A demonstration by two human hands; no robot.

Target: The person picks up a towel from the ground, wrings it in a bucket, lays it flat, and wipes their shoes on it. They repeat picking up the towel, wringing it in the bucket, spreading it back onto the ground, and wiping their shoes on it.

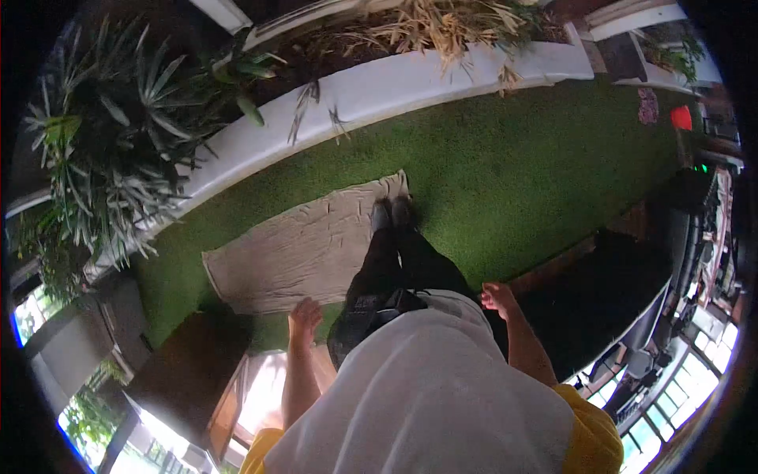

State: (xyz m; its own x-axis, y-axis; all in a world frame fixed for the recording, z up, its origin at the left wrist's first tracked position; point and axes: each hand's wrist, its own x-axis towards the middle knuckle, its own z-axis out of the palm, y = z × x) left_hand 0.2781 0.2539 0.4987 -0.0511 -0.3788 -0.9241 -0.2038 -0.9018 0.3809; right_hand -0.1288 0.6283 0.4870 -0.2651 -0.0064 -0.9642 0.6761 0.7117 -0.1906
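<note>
A beige cloth point(296, 253) lies spread and wrinkled on the green turf-like floor. My shoes point(390, 212) stand at its right end. My left hand point(305, 319) hangs beside my body, just past the cloth's near edge. Its fingers are loosely bent and I see nothing in them. On the other side, my right hand point(497, 299) is held out by my hip over the floor's edge, fingers slightly curled and partly apart, with nothing visible in it. Neither hand touches the cloth.
A white curved planter wall point(379, 88) runs along the far side, with leafy plants point(130, 134) at left. A brown wooden piece of furniture point(185, 379) stands at lower left. A dark surface point(592, 300) is at right. A red object point(681, 118) sits at far right.
</note>
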